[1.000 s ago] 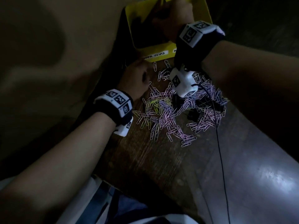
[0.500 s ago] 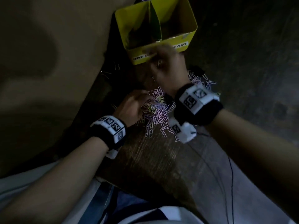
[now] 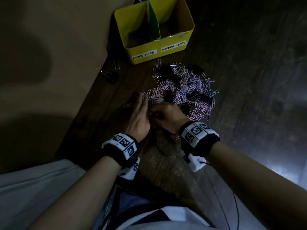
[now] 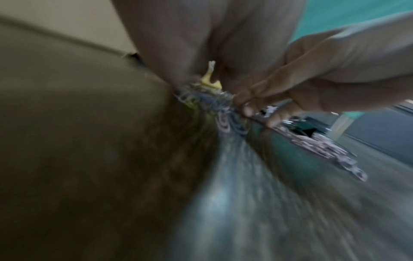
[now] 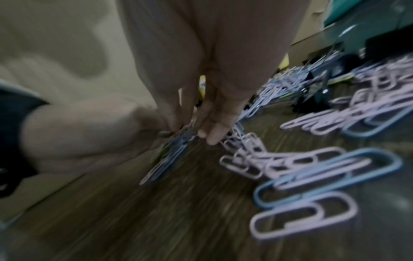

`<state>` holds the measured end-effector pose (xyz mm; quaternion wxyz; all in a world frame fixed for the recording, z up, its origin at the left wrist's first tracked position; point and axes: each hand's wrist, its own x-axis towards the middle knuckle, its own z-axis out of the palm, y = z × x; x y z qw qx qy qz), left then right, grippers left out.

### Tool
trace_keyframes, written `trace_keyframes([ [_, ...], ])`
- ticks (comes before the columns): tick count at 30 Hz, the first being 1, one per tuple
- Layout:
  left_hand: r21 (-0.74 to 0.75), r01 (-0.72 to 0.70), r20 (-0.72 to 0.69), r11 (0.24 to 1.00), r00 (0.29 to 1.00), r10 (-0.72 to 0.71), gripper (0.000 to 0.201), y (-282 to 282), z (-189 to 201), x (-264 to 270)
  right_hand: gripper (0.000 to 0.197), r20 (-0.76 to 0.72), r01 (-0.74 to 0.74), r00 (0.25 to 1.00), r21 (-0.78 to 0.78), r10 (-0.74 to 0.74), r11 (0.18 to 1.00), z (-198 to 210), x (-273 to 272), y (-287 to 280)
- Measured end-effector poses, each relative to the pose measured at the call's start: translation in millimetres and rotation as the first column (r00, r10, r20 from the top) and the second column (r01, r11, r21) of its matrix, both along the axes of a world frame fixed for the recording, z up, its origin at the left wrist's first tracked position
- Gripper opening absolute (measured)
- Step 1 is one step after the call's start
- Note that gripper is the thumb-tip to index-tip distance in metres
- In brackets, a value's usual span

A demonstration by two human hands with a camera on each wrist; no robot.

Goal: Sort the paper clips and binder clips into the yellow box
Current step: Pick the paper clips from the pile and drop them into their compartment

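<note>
The yellow box (image 3: 149, 52) stands at the far end of the table, its front labelled for paper clips on the left and binder clips on the right. A mixed pile of pastel paper clips (image 3: 191, 87) and black binder clips (image 3: 172, 77) lies in front of it. My left hand (image 3: 141, 105) stands on its edge at the pile's near left corner, fingers straight. My right hand (image 3: 159, 112) meets it with fingers curled. In the blurred right wrist view its thumb and fingers (image 5: 212, 130) pinch a bunch of blue paper clips (image 5: 174, 150) against the table.
Two stray black binder clips (image 3: 111, 75) lie by the table's left edge, near the box. One loose paper clip (image 3: 177, 137) sits under my right wrist. A thin black cable (image 3: 235, 205) trails from my right wristband. The floor drops away to the left.
My right hand has come back from the yellow box to the pile's near left corner beside my left hand. My left hand's fingers have straightened out.
</note>
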<state>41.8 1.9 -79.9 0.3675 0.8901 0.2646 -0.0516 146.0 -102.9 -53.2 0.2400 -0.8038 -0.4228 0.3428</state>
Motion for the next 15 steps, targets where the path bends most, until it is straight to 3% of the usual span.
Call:
trace_keyframes([
  [3, 0.047, -0.108, 0.116, 0.993, 0.988, 0.102, 0.065, 5.6, 10.0, -11.9, 0.024, -0.041, 0.052, 0.998, 0.028, -0.051, 0.998, 11.1, 9.5, -18.7],
  [5, 0.116, -0.196, 0.152, 0.974, 0.972, 0.178, 0.058, 12.8, 12.9, -25.4, 0.016, -0.052, 0.029, 0.998, -0.052, -0.032, 0.998, 17.9, 17.1, -36.6],
  [7, 0.176, -0.216, 0.099, 0.96, 0.975, 0.201, 0.053, 17.3, 11.5, -36.9, 0.019, -0.057, -0.088, 0.995, -0.248, 0.076, 0.965, 22.0, 20.9, -51.3],
  [10, 0.12, -0.199, -0.061, 0.973, 0.976, 0.207, 0.055, 12.5, 9.8, -39.0, 0.024, -0.121, -0.315, 0.948, -0.458, 0.293, 0.831, 16.9, 13.5, -58.3],
  [12, 0.057, -0.146, -0.082, 0.988, 0.985, 0.151, 0.054, 4.0, 11.4, -30.6, 0.022, -0.097, -0.339, 0.939, -0.407, 0.329, 0.848, 9.4, 6.0, -51.3],
  [15, -0.017, -0.072, -0.083, 0.997, 0.994, 0.071, 0.059, -5.0, 15.1, -16.0, 0.017, -0.022, -0.256, 0.965, -0.283, 0.261, 0.924, -0.5, -1.1, -27.7],
])
